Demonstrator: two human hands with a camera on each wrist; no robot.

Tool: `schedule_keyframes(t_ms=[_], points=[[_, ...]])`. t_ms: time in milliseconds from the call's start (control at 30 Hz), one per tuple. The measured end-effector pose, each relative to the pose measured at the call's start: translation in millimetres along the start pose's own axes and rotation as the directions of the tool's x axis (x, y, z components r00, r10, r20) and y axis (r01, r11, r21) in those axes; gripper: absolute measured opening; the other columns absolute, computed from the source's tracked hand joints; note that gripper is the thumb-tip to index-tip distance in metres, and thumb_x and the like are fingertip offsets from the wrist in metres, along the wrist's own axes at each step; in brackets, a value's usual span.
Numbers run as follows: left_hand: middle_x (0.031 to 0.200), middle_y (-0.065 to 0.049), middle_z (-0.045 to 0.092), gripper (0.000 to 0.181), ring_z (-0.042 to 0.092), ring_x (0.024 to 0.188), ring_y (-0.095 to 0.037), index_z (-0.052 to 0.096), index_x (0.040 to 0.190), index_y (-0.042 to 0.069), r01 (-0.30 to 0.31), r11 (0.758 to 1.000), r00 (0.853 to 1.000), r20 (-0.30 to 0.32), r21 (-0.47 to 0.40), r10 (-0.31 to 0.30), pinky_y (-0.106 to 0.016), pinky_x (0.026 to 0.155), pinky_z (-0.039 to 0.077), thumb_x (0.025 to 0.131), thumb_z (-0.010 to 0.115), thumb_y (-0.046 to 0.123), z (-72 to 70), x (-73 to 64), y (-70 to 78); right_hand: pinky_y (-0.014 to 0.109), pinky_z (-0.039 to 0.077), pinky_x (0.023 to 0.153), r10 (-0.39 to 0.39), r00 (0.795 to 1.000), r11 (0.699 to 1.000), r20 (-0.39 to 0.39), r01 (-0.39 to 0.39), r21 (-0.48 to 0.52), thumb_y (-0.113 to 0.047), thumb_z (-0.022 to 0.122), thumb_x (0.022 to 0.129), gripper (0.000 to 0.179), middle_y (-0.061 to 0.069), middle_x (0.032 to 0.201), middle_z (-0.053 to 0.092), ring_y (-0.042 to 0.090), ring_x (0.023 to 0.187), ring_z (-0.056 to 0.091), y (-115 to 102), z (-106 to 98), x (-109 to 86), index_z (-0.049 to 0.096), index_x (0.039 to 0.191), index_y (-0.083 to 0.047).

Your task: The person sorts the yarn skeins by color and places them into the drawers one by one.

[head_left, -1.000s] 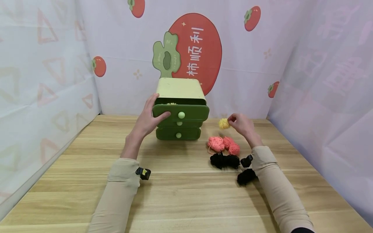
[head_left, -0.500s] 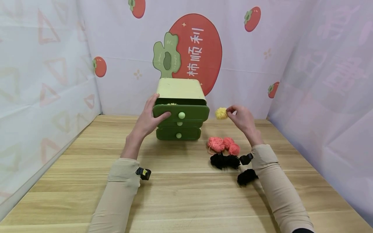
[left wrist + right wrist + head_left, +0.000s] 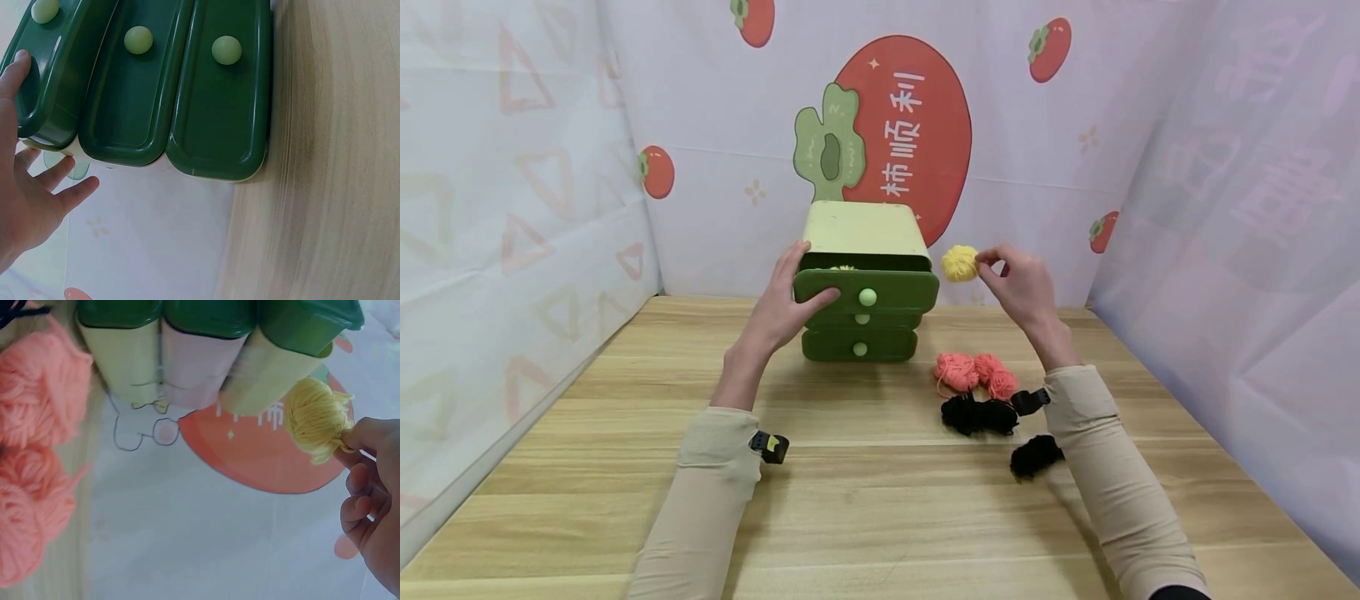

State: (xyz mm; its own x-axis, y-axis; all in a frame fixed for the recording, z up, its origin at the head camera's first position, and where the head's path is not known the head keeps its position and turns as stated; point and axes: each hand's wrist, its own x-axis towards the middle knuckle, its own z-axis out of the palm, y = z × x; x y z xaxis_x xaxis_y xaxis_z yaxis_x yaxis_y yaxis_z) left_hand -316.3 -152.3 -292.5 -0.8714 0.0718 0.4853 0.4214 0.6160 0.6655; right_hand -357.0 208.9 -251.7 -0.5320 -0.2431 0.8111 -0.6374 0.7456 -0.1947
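My right hand (image 3: 1022, 283) pinches a small yellow yarn ball (image 3: 959, 263) between thumb and fingertips, in the air just right of the small green-fronted drawer cabinet (image 3: 867, 227). In the right wrist view the yellow yarn ball (image 3: 317, 415) overlaps the cabinet's side. My left hand (image 3: 775, 312) rests on the left end of the pulled-out top drawer (image 3: 898, 292), thumb on its front and fingers along the side. The left wrist view shows the left hand's (image 3: 31, 200) other fingers straight and spread. A bit of yellow yarn (image 3: 842, 267) shows inside the top drawer.
Right of the cabinet, pink yarn balls (image 3: 957, 372) lie on the wooden table (image 3: 850, 500). A black yarn bundle (image 3: 977, 414) lies in front of them, another black bundle (image 3: 1036, 456) nearer the right sleeve. A printed cloth (image 3: 715, 225) hangs behind.
My right hand has lifted the yellow yarn ball off the table's far side, up and left toward the top drawer. The left hand and the drawer stay where they were.
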Motion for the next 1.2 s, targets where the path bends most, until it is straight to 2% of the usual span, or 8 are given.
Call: schedule_keyframes(t_ms=[267,467,800,1067,1200], points=[[0.153,0.023,0.008,0.090,0.019,0.141,-0.017,0.012,0.149,0.041,-0.004,1.000,1.000,-0.002,0.000,0.004,-0.054,0.108,0.026,0.077,0.062,0.064,-1.0,0.1,0.9,0.021,0.035,0.053,-0.078,0.992,0.995,-0.098,0.083,0.052,-0.012,0.063,0.087,0.011,0.006,0.084,0.068,0.011,0.056,0.048,-25.8,-5.7,15.6,0.072,0.090,-0.008],[0.153,0.022,0.009,0.090,0.019,0.141,-0.017,0.013,0.149,0.039,0.001,1.000,1.000,0.002,-0.001,-0.001,-0.054,0.108,0.027,0.077,0.062,0.064,-0.5,0.0,1.1,0.022,0.036,0.053,-0.144,0.982,0.985,-0.124,0.154,0.081,-0.010,0.066,0.084,0.008,0.006,0.083,0.069,0.010,0.056,0.046,-44.5,-4.4,23.2,0.073,0.088,-0.006],[0.152,0.023,0.009,0.089,0.021,0.140,-0.018,0.012,0.148,0.042,0.004,1.000,1.000,0.003,0.000,-0.004,-0.053,0.108,0.028,0.077,0.062,0.065,0.4,0.3,1.3,0.025,0.041,0.054,-0.213,0.976,0.975,-0.039,0.215,0.054,-0.013,0.066,0.086,0.008,0.002,0.084,0.068,0.013,0.057,0.050,-63.4,6.0,28.9,0.072,0.089,-0.010],[0.153,0.023,0.009,0.089,0.020,0.141,-0.017,0.012,0.148,0.042,-0.001,1.000,1.000,0.000,0.000,0.001,-0.053,0.108,0.027,0.077,0.062,0.065,-0.4,1.1,1.3,0.025,0.044,0.057,-0.241,0.966,0.970,0.094,0.235,0.063,-0.013,0.064,0.088,0.008,-0.002,0.089,0.065,0.010,0.062,0.053,-73.5,11.0,29.7,0.071,0.091,-0.014],[0.153,0.023,0.009,0.088,0.020,0.141,-0.017,0.012,0.148,0.044,-0.001,1.000,1.000,0.001,-0.001,0.001,-0.053,0.109,0.027,0.077,0.061,0.065,-0.3,1.0,0.3,0.025,0.043,0.055,-0.249,0.959,0.968,0.134,0.241,0.073,-0.011,0.062,0.088,0.010,-0.002,0.088,0.064,0.010,0.061,0.052,-76.7,13.5,27.2,0.071,0.091,-0.015]])
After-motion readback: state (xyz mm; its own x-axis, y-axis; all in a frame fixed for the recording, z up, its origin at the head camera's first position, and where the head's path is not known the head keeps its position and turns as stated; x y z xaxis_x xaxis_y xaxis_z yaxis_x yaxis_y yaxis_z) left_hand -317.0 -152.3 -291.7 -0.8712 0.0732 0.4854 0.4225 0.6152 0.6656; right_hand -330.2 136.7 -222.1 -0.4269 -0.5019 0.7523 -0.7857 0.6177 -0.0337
